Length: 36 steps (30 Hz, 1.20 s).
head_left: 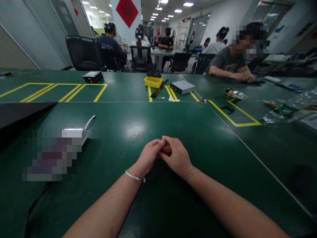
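My left hand (pixel 150 152) and my right hand (pixel 178 155) meet over the middle of the green table (pixel 119 205). Both are closed, with the fingertips touching each other. My left thumb presses near the tip of my right index finger, and the other fingers are partly hidden behind. No object shows between them. A silver bracelet (pixel 135 177) circles the left wrist, and a thin chain bracelet (pixel 190 173) the right. To the left lies a pixelated phone-like device (pixel 56 153) with a white cable (pixel 89 122) at its far end.
Farther off are a yellow tray (pixel 153 82) with dark cables, a grey box (pixel 182 87), a black box (pixel 92 76) and a metal bowl (pixel 234 94). Plastic packaging (pixel 279 112) lies at right. Across the table sits a person (pixel 224 64); others sit behind.
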Available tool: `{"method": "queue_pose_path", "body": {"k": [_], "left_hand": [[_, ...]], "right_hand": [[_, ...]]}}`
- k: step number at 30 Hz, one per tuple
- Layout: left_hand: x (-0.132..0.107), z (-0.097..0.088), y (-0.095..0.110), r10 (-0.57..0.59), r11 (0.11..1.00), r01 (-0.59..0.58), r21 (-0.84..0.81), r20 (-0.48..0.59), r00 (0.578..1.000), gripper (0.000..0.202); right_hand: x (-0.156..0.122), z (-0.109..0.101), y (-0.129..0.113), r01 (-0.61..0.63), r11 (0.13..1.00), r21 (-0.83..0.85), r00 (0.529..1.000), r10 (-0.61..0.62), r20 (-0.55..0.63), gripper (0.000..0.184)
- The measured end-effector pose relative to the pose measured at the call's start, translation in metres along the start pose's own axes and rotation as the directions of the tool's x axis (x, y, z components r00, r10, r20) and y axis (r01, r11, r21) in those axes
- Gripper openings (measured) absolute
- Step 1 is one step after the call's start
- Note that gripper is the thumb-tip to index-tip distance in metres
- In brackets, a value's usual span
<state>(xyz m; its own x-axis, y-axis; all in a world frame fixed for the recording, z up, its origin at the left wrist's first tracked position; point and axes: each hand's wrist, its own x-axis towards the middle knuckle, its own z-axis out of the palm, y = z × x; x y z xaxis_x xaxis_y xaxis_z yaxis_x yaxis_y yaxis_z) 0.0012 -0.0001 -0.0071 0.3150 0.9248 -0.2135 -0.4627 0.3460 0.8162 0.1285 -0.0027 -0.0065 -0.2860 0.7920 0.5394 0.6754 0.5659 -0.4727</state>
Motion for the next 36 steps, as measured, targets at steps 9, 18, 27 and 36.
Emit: {"method": "queue_pose_path", "body": {"k": [9, 18, 27, 36], "left_hand": [[-0.001, 0.007, 0.000, 0.022, 0.991, -0.019, 0.134, -0.022, 1.000, 0.021], [-0.002, 0.004, -0.003, 0.024, 0.999, -0.024, 0.048, 0.004, 1.000, 0.029], [-0.002, 0.003, -0.006, 0.073, 0.972, -0.063, 0.225, -0.039, 0.997, 0.032], [-0.002, 0.001, -0.008, 0.155, 0.913, -0.116, 0.391, -0.070, 0.985, 0.028]], "right_hand": [[0.006, -0.010, -0.002, 0.032, 0.999, -0.029, 0.999, -0.031, 0.033, 0.010], [0.004, -0.012, 0.001, 0.079, 0.996, -0.038, 0.994, -0.075, 0.080, 0.017], [0.011, -0.115, 0.127, -0.352, 0.778, -0.520, 0.930, 0.227, -0.288, 0.030], [-0.085, -0.194, 0.283, -0.776, 0.496, -0.390, 0.618, 0.472, -0.629, 0.037]]}}
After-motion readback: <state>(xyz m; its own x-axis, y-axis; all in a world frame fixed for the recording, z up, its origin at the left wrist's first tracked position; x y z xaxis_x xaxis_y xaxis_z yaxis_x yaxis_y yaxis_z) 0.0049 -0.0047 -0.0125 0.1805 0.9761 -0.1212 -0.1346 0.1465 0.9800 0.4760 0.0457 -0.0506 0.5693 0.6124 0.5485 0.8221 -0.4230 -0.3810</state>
